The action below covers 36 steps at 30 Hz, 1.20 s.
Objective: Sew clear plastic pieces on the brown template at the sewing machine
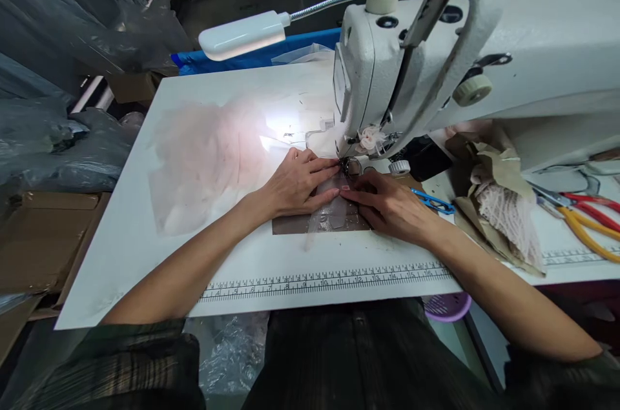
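A white sewing machine point(368, 74) stands over the table, its needle area just beyond my fingertips. My left hand point(298, 184) lies flat with fingers stretched toward the presser foot point(345, 163), holding down a strip of sheer fabric point(334, 213). From the other side, my right hand point(382, 200) has its fingers bent and pressed together at the strip's right edge. Beneath the strip is a brown plate point(290, 225) set in the tabletop. A wide piece of pale pink sheer fabric point(208, 164) spreads out left of my left hand.
A blue thread snipper point(433, 201) lies beside my right hand. Farther right are brown paper with gathered pink trim point(506, 210) and scissors with red and yellow handles point(581, 219). A lamp point(245, 35) reaches over the back; a printed ruler point(324, 282) runs along the front edge.
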{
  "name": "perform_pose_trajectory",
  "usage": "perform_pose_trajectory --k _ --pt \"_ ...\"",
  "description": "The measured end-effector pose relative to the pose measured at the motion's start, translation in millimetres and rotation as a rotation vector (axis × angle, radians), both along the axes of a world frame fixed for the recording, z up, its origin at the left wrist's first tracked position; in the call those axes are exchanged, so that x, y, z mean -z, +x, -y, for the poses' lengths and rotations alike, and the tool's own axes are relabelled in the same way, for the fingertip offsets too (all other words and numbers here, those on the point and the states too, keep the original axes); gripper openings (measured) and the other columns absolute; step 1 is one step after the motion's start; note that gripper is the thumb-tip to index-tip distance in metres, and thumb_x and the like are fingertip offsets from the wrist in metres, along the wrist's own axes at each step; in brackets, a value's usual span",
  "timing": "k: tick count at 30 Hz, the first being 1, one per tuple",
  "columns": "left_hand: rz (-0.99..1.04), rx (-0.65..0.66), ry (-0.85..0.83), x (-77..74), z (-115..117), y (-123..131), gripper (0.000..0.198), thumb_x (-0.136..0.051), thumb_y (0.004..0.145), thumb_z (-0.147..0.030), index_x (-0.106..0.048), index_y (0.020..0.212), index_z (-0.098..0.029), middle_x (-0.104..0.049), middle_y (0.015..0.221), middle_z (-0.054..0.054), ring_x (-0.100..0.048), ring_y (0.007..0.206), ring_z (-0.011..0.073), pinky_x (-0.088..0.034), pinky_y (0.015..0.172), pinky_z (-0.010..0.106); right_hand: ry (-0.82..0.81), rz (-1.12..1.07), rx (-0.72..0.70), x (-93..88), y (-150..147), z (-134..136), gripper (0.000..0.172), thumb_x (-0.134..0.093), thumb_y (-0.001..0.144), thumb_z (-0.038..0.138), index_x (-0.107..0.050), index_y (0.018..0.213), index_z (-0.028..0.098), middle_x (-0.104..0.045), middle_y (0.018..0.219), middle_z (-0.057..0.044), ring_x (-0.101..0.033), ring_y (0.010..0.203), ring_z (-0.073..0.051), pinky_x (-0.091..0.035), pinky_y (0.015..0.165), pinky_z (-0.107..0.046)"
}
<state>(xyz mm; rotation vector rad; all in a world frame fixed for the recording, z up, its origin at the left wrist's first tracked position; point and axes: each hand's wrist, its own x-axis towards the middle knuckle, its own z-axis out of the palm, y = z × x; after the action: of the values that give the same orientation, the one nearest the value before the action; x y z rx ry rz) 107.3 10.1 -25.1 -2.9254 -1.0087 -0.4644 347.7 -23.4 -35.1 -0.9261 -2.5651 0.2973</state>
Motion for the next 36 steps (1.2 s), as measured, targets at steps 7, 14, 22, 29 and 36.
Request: perform_pose_trajectory --k 7,14,22,29,36 --pt "0.013 -0.015 0.056 5.2 2 1 0.038 -0.052 0.093 -0.043 -0.064 0.12 -0.02 -0.061 0.132 0.007 -0.053 0.097 0.0263 -0.037 0.082 0.046 -0.015 -0.012 0.009 1.1 0 -1 0.035 -0.049 0.09 0.013 -0.067 0.12 0.021 -0.057 0.11 -0.013 -0.059 0.097 -0.026 -0.054 0.084 -0.044" --pt "-0.025 -0.045 0.066 2.6 7 5 0.038 -0.051 0.093 -0.04 -0.063 0.121 -0.018 -0.059 0.134 0.009 -0.053 0.097 0.0274 -0.036 0.085 0.048 -0.019 -0.024 0.006 1.0 1 -1 0.033 -0.049 0.093 0.017 -0.068 0.119 0.02 -0.057 0.111 -0.014 -0.06 0.096 -0.026 -0.055 0.082 -0.042" --pt "-0.035 -0.068 0.118 3.6 14 8 0.036 -0.047 0.095 -0.039 -0.062 0.118 -0.016 -0.059 0.133 0.011 -0.054 0.1 0.0289 -0.035 0.089 0.051 -0.036 -0.042 -0.002 2.6 3 -2 0.034 -0.05 0.093 0.018 -0.068 0.122 0.024 -0.058 0.112 -0.011 -0.061 0.096 -0.024 -0.055 0.083 -0.041" --pt "0.037 0.028 0.171 9.7 14 9 0.023 -0.048 0.095 -0.028 -0.066 0.105 -0.017 -0.069 0.114 0.008 -0.059 0.09 0.0216 -0.042 0.087 0.043 -0.049 -0.041 0.007 -0.4 1 -3 0.033 -0.053 0.09 0.015 -0.07 0.117 0.024 -0.057 0.11 -0.011 -0.06 0.096 -0.024 -0.055 0.084 -0.041" --pt "0.031 0.078 0.085 3.4 13 3 0.027 -0.054 0.09 -0.034 -0.07 0.106 -0.02 -0.068 0.119 0.007 -0.059 0.086 0.0221 -0.042 0.083 0.044 -0.046 -0.04 0.012 0.8 0 -1 0.035 -0.049 0.09 0.013 -0.068 0.119 0.02 -0.057 0.111 -0.013 -0.059 0.097 -0.026 -0.054 0.086 -0.044"
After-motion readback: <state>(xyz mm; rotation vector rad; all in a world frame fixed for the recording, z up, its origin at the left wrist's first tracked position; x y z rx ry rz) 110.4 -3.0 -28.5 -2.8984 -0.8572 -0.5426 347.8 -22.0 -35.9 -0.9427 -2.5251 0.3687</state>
